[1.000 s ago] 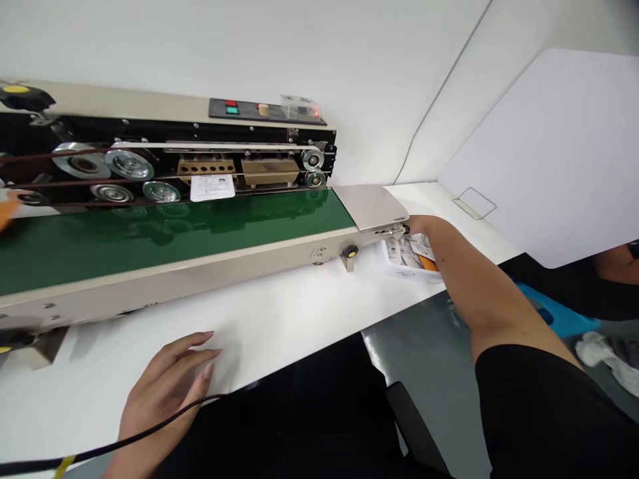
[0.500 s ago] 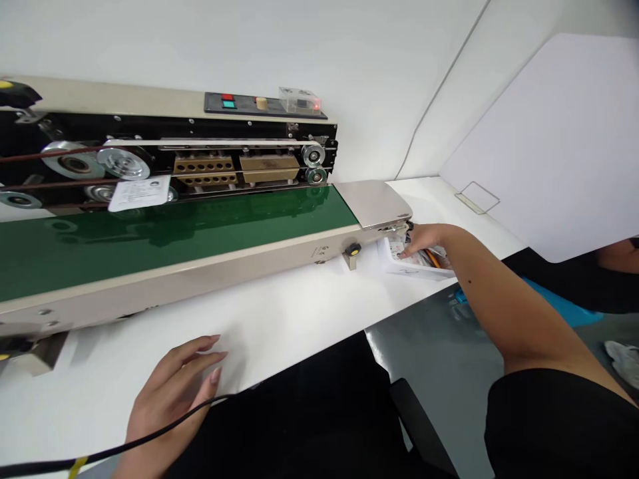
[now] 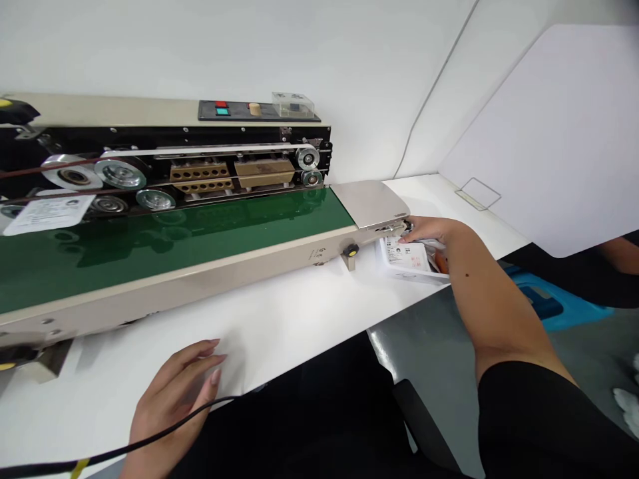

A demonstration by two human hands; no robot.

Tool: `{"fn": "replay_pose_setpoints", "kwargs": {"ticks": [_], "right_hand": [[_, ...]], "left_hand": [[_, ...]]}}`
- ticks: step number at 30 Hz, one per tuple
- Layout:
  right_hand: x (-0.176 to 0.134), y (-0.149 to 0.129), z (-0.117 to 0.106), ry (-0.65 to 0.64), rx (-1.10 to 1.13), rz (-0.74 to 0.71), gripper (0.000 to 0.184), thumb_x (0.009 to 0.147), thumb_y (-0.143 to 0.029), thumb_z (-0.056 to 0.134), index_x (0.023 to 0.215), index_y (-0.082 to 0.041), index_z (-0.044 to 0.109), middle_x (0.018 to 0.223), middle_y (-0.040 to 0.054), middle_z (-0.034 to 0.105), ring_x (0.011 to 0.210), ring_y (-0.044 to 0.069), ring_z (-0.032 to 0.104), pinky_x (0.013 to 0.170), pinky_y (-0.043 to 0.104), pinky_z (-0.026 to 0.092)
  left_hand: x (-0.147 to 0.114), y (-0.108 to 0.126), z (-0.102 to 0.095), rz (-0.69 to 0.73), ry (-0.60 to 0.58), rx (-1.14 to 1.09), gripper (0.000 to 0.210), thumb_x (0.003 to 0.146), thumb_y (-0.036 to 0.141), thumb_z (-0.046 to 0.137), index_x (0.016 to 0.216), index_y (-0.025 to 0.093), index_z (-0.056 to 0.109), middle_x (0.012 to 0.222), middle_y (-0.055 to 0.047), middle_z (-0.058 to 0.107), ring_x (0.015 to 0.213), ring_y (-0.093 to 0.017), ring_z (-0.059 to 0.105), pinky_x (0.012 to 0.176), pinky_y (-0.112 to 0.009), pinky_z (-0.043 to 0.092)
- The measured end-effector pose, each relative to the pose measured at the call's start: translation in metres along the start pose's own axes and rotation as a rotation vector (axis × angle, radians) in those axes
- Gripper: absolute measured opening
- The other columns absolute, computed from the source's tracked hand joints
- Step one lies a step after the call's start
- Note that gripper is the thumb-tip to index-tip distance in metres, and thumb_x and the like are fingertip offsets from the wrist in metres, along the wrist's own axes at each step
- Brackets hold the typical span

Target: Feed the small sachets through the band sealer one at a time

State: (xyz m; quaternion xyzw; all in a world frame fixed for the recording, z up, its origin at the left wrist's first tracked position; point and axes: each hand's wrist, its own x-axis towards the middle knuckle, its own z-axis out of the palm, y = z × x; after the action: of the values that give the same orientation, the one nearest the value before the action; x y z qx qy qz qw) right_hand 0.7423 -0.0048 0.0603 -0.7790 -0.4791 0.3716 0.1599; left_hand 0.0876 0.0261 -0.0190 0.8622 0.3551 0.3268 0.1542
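Note:
My left hand (image 3: 172,396) hovers near the front edge of the white table, fingers loosely curved and apart, holding nothing. A black cable (image 3: 164,430) passes in front of it. My right hand (image 3: 428,229) reaches over a white plastic bin (image 3: 409,274) beside the end of a conveyor sealing machine (image 3: 279,256). Its thumb is stretched out at the edge of the white labelled packets (image 3: 412,255) in the bin; the other fingers are partly hidden by the machine's end. Another white labelled packet (image 3: 52,211) is at the rollers, over the green belt (image 3: 239,229).
The machine's control panel (image 3: 234,112) has red and green buttons and a knob. A black-and-yellow knob (image 3: 352,251) juts from its front. A white panel (image 3: 554,133) stands at the right. A blue stool (image 3: 574,313) and part of another person are beyond my right arm.
The packet at the rollers has travelled left along the machine. In the bin, white labelled packets show more plainly, and my right thumb has drawn back slightly. My left hand has barely moved.

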Motion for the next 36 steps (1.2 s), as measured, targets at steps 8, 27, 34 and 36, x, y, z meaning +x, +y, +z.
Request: {"fn": "replay_pose_setpoints", "kwargs": {"ticks": [8, 27, 34, 36], "right_hand": [[-0.002, -0.012, 0.005, 0.093, 0.008, 0.112, 0.078, 0.068, -0.034, 0.084, 0.144, -0.026, 0.065, 0.146, 0.0111, 0.069, 0.135, 0.041, 0.064, 0.118, 0.051, 0.053], [-0.011, -0.015, 0.014, -0.123, 0.113, 0.109, 0.086, 0.056, -0.037, 0.098, 0.136, -0.026, 0.07, 0.121, 0.0103, 0.08, 0.114, 0.04, 0.076, 0.104, 0.054, 0.063], [-0.01, -0.019, 0.016, -0.097, 0.106, 0.081, 0.079, 0.05, -0.04, 0.099, 0.124, -0.026, 0.075, 0.115, 0.0107, 0.081, 0.109, 0.042, 0.077, 0.1, 0.054, 0.065], [-0.012, -0.02, 0.014, -0.103, 0.116, 0.063, 0.078, 0.051, -0.041, 0.099, 0.123, -0.027, 0.075, 0.115, 0.0101, 0.081, 0.111, 0.042, 0.076, 0.099, 0.053, 0.065]], "left_hand": [[0.0, 0.001, -0.001, -0.038, -0.002, -0.008, 0.018, 0.1, 0.037, 0.064, 0.111, 0.031, 0.077, 0.126, -0.006, 0.073, 0.111, -0.027, 0.074, 0.095, -0.038, 0.063], [0.005, -0.001, -0.004, -0.089, -0.038, -0.08, 0.019, 0.1, 0.037, 0.065, 0.112, 0.03, 0.078, 0.117, -0.006, 0.078, 0.106, -0.026, 0.076, 0.096, -0.039, 0.063], [0.012, 0.001, 0.0, -0.253, 0.06, -0.252, 0.021, 0.103, 0.04, 0.059, 0.104, 0.026, 0.075, 0.108, -0.008, 0.078, 0.108, -0.027, 0.073, 0.095, -0.04, 0.061], [0.01, -0.001, 0.001, -0.234, 0.052, -0.261, 0.019, 0.103, 0.038, 0.06, 0.105, 0.026, 0.075, 0.109, -0.007, 0.077, 0.107, -0.026, 0.073, 0.094, -0.038, 0.061]]}}
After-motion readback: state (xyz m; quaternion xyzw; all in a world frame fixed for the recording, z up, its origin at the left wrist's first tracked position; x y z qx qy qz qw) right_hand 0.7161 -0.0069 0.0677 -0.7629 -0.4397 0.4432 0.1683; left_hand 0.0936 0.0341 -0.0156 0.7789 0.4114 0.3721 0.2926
